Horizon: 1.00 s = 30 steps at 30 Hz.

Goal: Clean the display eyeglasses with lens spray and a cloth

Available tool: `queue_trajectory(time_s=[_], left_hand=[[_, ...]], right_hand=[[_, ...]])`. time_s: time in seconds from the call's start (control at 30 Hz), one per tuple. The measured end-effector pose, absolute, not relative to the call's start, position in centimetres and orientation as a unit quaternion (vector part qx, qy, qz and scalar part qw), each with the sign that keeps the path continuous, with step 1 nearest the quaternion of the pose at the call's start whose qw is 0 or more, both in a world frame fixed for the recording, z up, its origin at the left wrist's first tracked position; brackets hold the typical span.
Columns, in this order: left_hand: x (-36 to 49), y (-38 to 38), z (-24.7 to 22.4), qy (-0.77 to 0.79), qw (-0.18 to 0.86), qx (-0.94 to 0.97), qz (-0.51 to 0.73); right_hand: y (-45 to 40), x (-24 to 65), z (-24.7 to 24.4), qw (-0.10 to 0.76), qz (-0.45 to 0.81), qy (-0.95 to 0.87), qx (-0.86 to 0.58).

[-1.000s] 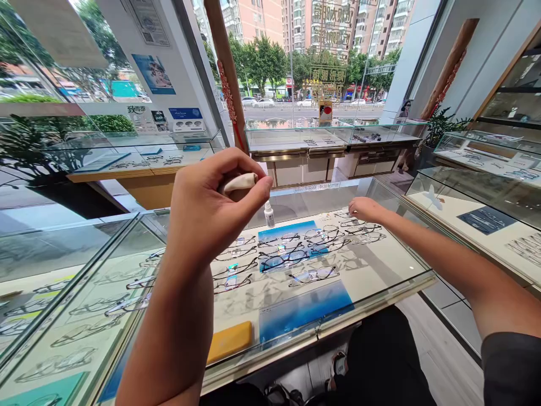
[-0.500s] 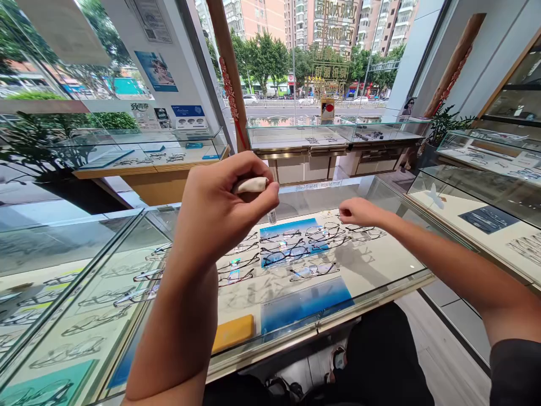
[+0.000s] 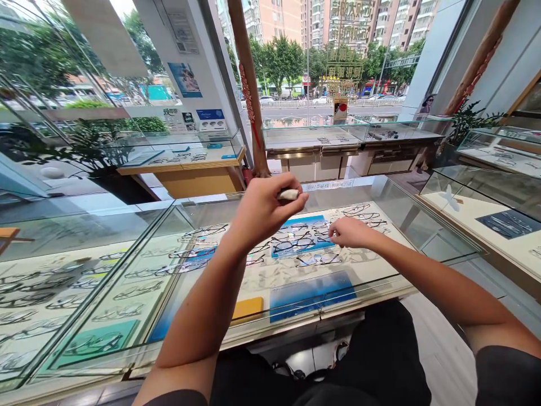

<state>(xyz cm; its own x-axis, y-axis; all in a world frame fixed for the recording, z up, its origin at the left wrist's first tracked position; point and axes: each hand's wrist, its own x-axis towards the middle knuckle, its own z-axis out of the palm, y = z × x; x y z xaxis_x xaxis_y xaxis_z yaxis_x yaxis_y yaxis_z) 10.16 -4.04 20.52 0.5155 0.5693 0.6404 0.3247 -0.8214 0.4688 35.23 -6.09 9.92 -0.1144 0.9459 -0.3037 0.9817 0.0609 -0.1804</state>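
Observation:
My left hand (image 3: 268,211) is raised over the glass display case (image 3: 321,313), its fingers wrapped round a small white object (image 3: 288,195), perhaps a folded cloth. To its right, my right hand (image 3: 350,232) is closed above the case; what it holds, if anything, cannot be made out. Several eyeglasses (image 3: 295,244) lie in rows inside the case, some on a blue sheet (image 3: 323,252). Nearer to me are a second blue sheet (image 3: 313,293) and a yellow case (image 3: 248,309).
Another glass case with glasses joins on the left (image 3: 67,299), and one stands at the right (image 3: 477,208). Beyond are more display counters (image 3: 181,163), a wooden post (image 3: 249,84), plants and large windows. My legs are below the front edge.
My left hand has moved away from me, deeper over the case, still round the white object. My right hand has come slightly nearer and closer to it. The view has shifted left.

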Motion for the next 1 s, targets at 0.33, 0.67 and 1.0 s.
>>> queue_trajectory(time_s=[0.33,0.67,1.0], left_hand=[[9.3,1.9,8.9,0.403,0.240,0.814,0.344],[9.2,2.0,8.4,0.332,0.426,0.717,0.440],[8.2,4.0,7.2,0.295,0.510,0.653,0.475]], right_hand=[[-8.1,28.3,6.7,0.128,-0.130,0.750,0.636],[-8.3,32.0,12.5,0.006,-0.206,0.752,0.626],[-0.6,31.8,8.8,-0.382,-0.195,0.756,0.494]])
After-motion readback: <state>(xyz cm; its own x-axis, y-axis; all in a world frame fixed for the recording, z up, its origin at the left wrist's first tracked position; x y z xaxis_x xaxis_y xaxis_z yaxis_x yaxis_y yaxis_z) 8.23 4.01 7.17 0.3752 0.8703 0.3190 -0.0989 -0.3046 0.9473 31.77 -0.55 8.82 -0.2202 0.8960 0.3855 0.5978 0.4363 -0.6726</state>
